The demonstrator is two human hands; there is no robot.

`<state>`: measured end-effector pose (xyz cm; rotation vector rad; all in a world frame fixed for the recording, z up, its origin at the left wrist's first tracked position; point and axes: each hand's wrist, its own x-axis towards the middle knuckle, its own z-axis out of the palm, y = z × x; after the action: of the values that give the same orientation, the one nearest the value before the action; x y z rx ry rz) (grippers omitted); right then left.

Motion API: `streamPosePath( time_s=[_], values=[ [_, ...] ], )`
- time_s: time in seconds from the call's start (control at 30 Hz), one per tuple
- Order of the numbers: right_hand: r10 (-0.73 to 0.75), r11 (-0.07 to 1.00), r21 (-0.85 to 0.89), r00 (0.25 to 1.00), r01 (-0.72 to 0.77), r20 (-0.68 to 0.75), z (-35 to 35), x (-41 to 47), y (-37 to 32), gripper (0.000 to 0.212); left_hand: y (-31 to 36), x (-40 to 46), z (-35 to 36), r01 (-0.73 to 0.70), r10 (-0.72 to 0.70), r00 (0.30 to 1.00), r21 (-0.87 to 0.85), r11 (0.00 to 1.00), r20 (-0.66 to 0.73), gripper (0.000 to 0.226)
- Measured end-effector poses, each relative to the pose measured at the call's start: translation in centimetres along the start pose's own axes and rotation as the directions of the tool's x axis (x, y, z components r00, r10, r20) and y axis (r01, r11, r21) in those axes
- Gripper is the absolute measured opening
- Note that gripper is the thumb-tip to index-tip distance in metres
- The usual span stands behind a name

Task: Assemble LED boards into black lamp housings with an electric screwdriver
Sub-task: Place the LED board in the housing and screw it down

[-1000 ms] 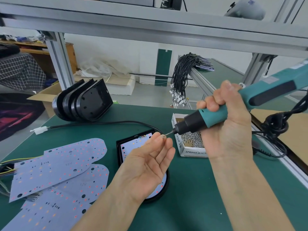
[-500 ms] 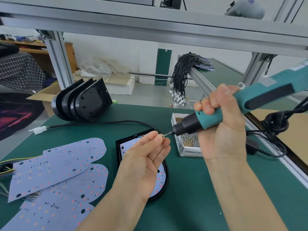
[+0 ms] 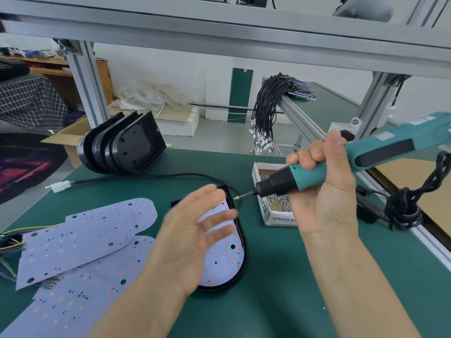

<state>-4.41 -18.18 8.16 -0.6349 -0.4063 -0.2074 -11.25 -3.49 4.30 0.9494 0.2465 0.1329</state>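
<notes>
My left hand (image 3: pixel 195 235) hovers open, blurred, over the white LED board (image 3: pixel 220 259) seated in the black D-shaped lamp housing (image 3: pixel 241 262) at frame centre; it should press that board flat. Beyond, my right hand's (image 3: pixel 324 191) grip wraps the teal electric screwdriver (image 3: pixel 341 164), a small screw (image 3: pixel 238 197) on its bit, which I'd bring upright over a hole.

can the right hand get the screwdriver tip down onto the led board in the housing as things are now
Probably not yet: the open left hand hovers over the LED board, covering much of it; only its near, right part is exposed to the screwdriver in the right hand.
</notes>
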Motion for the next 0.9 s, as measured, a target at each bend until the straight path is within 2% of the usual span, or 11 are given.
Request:
streamPosePath(
  time_s=[0.07, 0.1, 0.17, 0.2, 0.23, 0.27, 0.4, 0.47, 0.53, 0.77, 0.9],
  values=[
    [0.019, 0.999, -0.034, 1.000, -0.018, 0.014, -0.4, -0.2, 0.0, 0.022, 0.8, 0.7, -2.1, -0.102, 0.168, 0.970, 0.333, 0.937, -0.174, 0.031],
    [0.031, 0.998, -0.061, 0.999, -0.030, 0.021, -0.7, -0.6, 0.1, 0.023, 1.1, 1.2, -3.4, -0.090, 0.274, 0.929, 0.567, 0.819, -0.247, 0.027],
    [0.061, 0.993, -0.105, 0.998, -0.059, 0.020, -1.4, -1.3, 0.8, 0.027, 1.0, 1.9, -6.0, 0.100, 0.326, 0.916, 0.921, 0.377, -0.233, 0.040],
    [0.079, 0.990, -0.120, 0.997, -0.077, 0.009, -1.7, -1.7, 1.2, 0.027, 0.7, 2.1, -6.7, 0.197, 0.266, 0.936, 0.969, 0.146, -0.231, 0.050],
    [0.098, 0.987, -0.130, 0.995, -0.097, 0.000, -2.0, -2.1, 1.6, 0.026, 0.4, 2.2, -7.2, 0.246, 0.211, 0.948, 0.969, -0.014, -0.238, 0.060],
    [0.115, 0.984, -0.138, 0.993, -0.115, -0.004, -2.3, -2.5, 1.9, 0.026, -0.1, 2.5, -7.4, 0.254, 0.181, 0.955, 0.963, -0.092, -0.234, 0.067],
    [0.169, 0.968, -0.185, 0.985, -0.170, -0.018, -3.1, -3.6, 3.0, 0.025, -0.8, 3.6, -5.8, 0.268, 0.197, 0.955, 0.932, -0.244, -0.223, 0.064],
    [0.190, 0.960, -0.203, 0.982, -0.191, -0.025, -3.4, -4.0, 3.5, 0.024, -1.1, 4.1, -5.0, 0.274, 0.200, 0.954, 0.923, -0.269, -0.225, 0.062],
    [0.216, 0.952, -0.214, 0.976, -0.217, -0.031, -3.5, -4.3, 3.9, 0.024, -1.5, 4.6, -4.5, 0.281, 0.195, 0.951, 0.930, -0.236, -0.238, 0.060],
    [0.261, 0.935, -0.241, 0.965, -0.260, -0.028, -3.5, -4.3, 4.6, 0.029, -2.7, 4.9, -4.3, 0.272, 0.236, 0.932, 0.961, 0.046, -0.275, 0.057],
    [0.281, 0.923, -0.273, 0.960, -0.272, -0.004, -3.1, -4.1, 4.7, 0.027, -2.9, 5.1, -4.7, 0.262, 0.227, 0.934, 0.961, 0.092, -0.276, 0.059]
  ],
)
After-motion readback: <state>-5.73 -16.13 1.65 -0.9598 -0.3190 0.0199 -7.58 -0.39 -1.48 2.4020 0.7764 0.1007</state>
